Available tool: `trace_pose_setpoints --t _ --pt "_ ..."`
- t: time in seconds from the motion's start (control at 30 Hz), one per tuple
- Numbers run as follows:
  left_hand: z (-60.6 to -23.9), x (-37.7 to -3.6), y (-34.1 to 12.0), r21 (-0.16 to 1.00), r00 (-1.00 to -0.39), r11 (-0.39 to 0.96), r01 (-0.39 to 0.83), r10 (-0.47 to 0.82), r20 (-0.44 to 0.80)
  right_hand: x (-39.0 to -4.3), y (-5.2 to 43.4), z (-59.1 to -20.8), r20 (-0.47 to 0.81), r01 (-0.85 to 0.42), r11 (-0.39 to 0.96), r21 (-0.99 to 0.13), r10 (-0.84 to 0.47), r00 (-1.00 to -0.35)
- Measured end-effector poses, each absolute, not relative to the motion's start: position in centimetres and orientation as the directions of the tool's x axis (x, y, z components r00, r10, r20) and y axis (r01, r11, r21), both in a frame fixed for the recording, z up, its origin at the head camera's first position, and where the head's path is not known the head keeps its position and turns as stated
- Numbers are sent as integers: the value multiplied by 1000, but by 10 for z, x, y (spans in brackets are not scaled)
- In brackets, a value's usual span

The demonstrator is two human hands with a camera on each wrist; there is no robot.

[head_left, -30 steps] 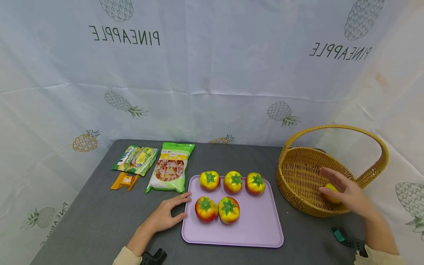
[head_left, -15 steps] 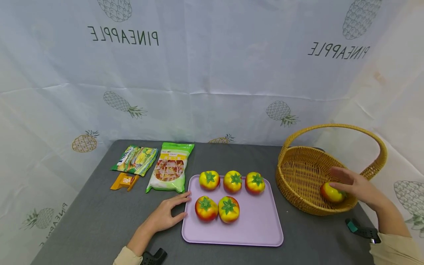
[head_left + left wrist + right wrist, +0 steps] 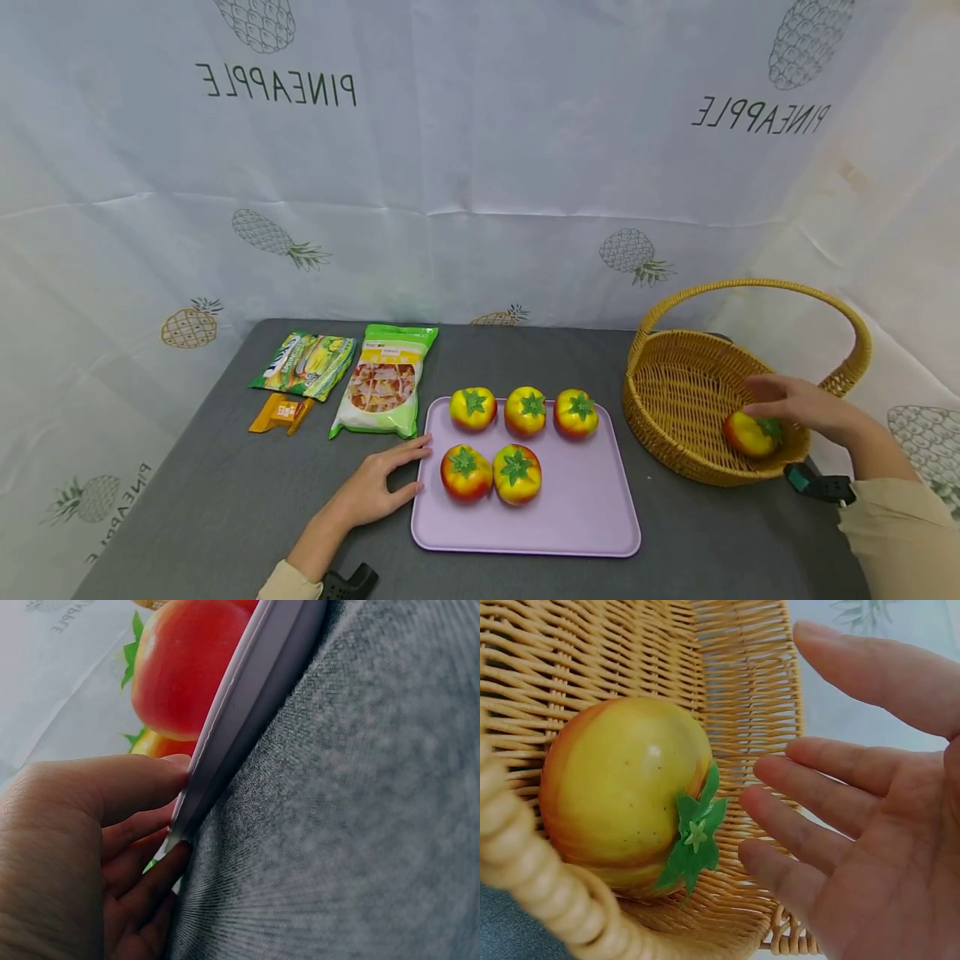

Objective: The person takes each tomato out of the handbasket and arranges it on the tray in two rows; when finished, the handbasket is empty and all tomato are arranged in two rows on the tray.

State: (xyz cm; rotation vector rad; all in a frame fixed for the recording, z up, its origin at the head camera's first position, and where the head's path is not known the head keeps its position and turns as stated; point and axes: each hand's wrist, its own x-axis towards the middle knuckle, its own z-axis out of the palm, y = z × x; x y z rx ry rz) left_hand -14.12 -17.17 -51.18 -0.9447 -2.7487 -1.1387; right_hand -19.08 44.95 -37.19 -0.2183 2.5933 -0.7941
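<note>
- The right hand (image 3: 795, 404) is inside the basket (image 3: 675, 392), fingers spread and loose beside a tomato (image 3: 752, 434) that lies on its side there. The wrist view shows a gap between them.
- The left hand (image 3: 378, 487) lies flat on the table (image 3: 225, 500), fingers straight against the tray (image 3: 585, 517) edge.
- The tray hides most of the five tomatoes (image 3: 517, 475) in the left wrist view.

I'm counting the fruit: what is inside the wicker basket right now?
One yellow-red tomato lies on its side in the basket, beside the open right hand. The basket floor behind that hand and under the near rim is hidden.
</note>
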Motion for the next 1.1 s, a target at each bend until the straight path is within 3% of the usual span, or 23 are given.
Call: trace_pose_setpoints --t 0.2,0.4,0.73,1.1 --pt "-514 -141 -172 621 -809 551 558 527 259 -200 450 -374 -470 34 831 -556 -281 -837" --pt "-514 -141 -172 636 -818 551 540 522 242 -205 449 -375 -513 -7 845 -535 -332 -792" --pt "-512 -142 -172 627 -811 550 551 528 250 -208 450 -381 -562 0 906 -424 -263 -784" --pt "-511 -141 -171 633 -808 540 554 532 253 -209 448 -380 -552 -13 913 -408 -258 -793"
